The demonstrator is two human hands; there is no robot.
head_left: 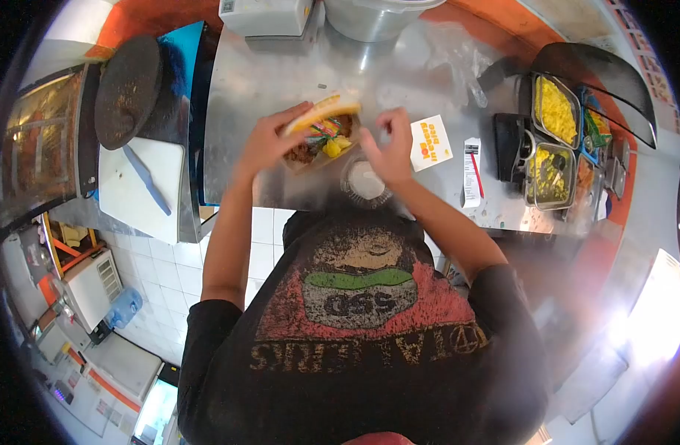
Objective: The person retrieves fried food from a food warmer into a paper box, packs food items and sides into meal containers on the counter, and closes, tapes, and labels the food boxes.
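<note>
My left hand point(269, 144) is closed on the left side of a takeaway food box point(299, 162), its fingers at the raised, yellow-edged lid point(325, 111). Inside lie brown pieces of food point(303, 153), a yellow portion point(336, 147) and small colourful packets point(327, 130). To the right of the box is my right hand point(390, 148), fingers bent and thumb apart from them, with nothing visible in it. Just below that hand, near the counter edge, sits a round clear container point(366, 180) with something white in it.
A printed card point(431, 142) and a receipt with a red strip point(471, 174) lie to the right. Beyond them stand containers of yellow food point(556, 111). At left, a knife point(147, 180) rests on a white cutting board point(121, 194). A large pot point(377, 22) stands behind.
</note>
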